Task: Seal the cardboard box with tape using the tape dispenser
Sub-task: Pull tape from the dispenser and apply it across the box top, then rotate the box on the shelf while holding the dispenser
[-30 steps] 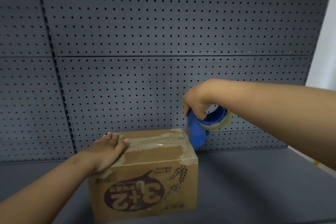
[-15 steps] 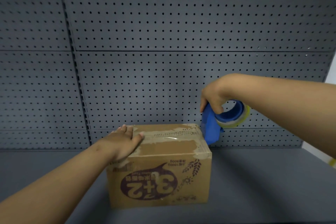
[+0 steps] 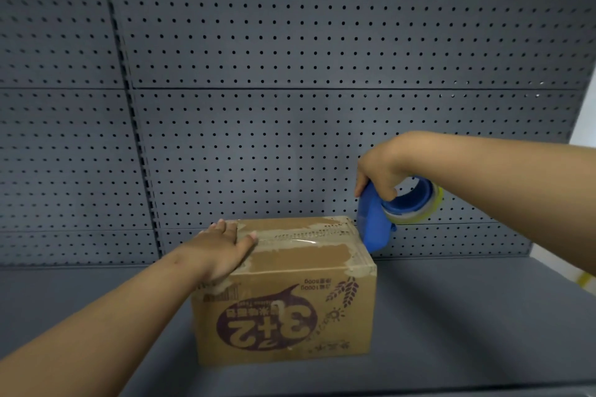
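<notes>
A brown cardboard box (image 3: 283,313) with an upside-down purple "3+2" print stands on the grey shelf. Clear tape (image 3: 300,239) runs along the seam on its closed top. My left hand (image 3: 222,248) lies flat on the left part of the top, fingers spread. My right hand (image 3: 379,176) grips a blue tape dispenser (image 3: 375,226) with a yellowish tape roll (image 3: 419,206). The dispenser's lower end sits at the box's top right edge, just over the right side.
A grey pegboard wall (image 3: 290,74) rises right behind the box. The grey shelf surface (image 3: 467,316) stretches to the left and right of the box. A white wall edge (image 3: 585,203) shows at the far right.
The dispenser stays at the box's right top edge and my left hand stays flat on the top. The whole scene has shifted right in view as my head turned.
</notes>
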